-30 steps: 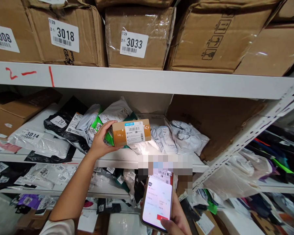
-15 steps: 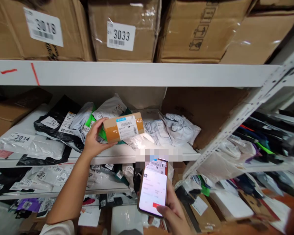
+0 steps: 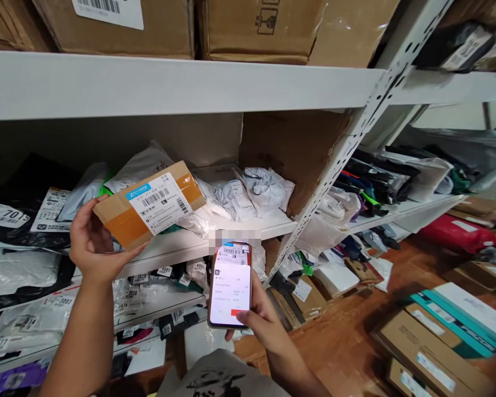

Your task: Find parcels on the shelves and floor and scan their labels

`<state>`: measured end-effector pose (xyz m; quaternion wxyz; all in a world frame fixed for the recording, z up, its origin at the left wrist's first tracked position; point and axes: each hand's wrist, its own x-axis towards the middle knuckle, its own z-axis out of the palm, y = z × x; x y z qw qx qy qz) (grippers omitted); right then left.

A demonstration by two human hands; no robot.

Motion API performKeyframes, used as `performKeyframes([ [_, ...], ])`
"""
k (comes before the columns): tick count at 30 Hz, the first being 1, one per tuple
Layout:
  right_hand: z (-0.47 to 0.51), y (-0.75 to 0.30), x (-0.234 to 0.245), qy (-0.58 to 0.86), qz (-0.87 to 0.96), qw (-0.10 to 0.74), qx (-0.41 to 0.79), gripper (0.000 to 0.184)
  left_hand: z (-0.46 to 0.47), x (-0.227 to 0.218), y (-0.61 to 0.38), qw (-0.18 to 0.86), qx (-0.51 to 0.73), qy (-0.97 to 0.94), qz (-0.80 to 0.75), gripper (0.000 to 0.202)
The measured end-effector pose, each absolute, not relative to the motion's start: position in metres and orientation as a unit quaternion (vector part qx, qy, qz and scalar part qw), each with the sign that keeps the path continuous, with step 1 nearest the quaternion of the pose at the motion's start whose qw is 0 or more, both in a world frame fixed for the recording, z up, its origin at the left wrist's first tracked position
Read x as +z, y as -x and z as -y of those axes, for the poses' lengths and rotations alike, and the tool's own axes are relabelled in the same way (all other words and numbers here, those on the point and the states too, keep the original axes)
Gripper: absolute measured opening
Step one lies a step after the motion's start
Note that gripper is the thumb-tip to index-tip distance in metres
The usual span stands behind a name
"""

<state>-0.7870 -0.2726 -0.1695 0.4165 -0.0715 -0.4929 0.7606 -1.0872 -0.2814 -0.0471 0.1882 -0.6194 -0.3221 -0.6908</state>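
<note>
My left hand [image 3: 101, 245] grips a small brown cardboard box [image 3: 124, 226] by its left end, tilted, in front of the middle shelf. Orange-brown tape wraps the box, and a white shipping label with a blue strip and barcode [image 3: 159, 201] faces me. In my right hand [image 3: 256, 317] is a smartphone [image 3: 230, 292], lower and to the right of the box. Its lit screen shows a label picture at the top and a white panel below. My right thumb rests at a red button on the screen. Behind the box lie several plastic-wrapped parcels [image 3: 267, 190].
A white shelf beam [image 3: 182, 85] crosses above my hands, with large cardboard boxes [image 3: 256, 33] on it. The perforated shelf post [image 3: 334, 171] slants at the right. Bagged parcels fill the lower shelves. Further right, boxes [image 3: 438, 347] and a red package [image 3: 458, 231] lie by the wooden floor.
My view has swung right and down, showing more floor and the shelves at right. The box appears nearer and more tilted. Both hands keep their holds, and the phone screen looks much the same.
</note>
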Motion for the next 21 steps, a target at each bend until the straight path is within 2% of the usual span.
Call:
performKeyframes([
  [9, 0.280, 0.784, -0.162, 0.121, 0.488, 0.424, 0.753, 0.084, 0.275, -0.057, 1.074, 0.117, -0.661, 0.673, 0.312, 0.101],
  [16, 0.276, 0.784, -0.163, 0.120, 0.451, 0.466, 0.751, 0.080, 0.263, -0.069, 1.065, 0.061, -0.641, 0.702, 0.304, 0.107],
  [21, 0.277, 0.779, -0.165, 0.143, 0.458, 0.455, 0.751, 0.091, 0.261, -0.071, 1.062, 0.078, -0.636, 0.703, 0.309, 0.105],
])
